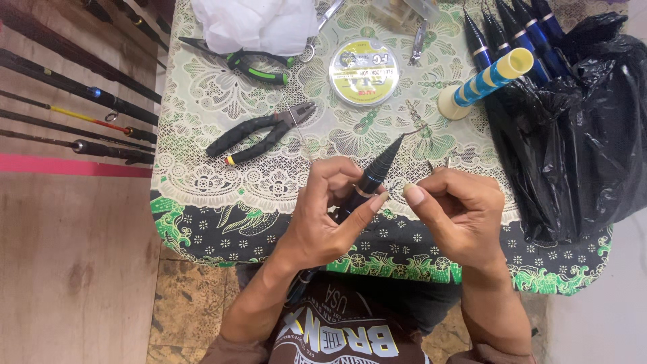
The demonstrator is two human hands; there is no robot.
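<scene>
My left hand (pixel 322 212) grips a thin black fishing-rod section (pixel 377 170) with a blue band, its tip pointing up and to the right over the table. My right hand (pixel 459 210) is closed beside it, pinching a small metal piece (pixel 438 162) whose ends poke out above the fingers. A fine wire or line runs from the rod tip toward the right hand. Both thumbs nearly touch in front of the table edge.
A small table with a green-and-white lace cloth (pixel 216 175) carries black pliers (pixel 259 135), green-handled cutters (pixel 249 64), a round line spool (pixel 364 71), a white plastic bag (pixel 253 23) and a blue-and-yellow handle (pixel 488 79). A black bag (pixel 579 128) holds blue rod sections. Rods (pixel 74 114) lie at left.
</scene>
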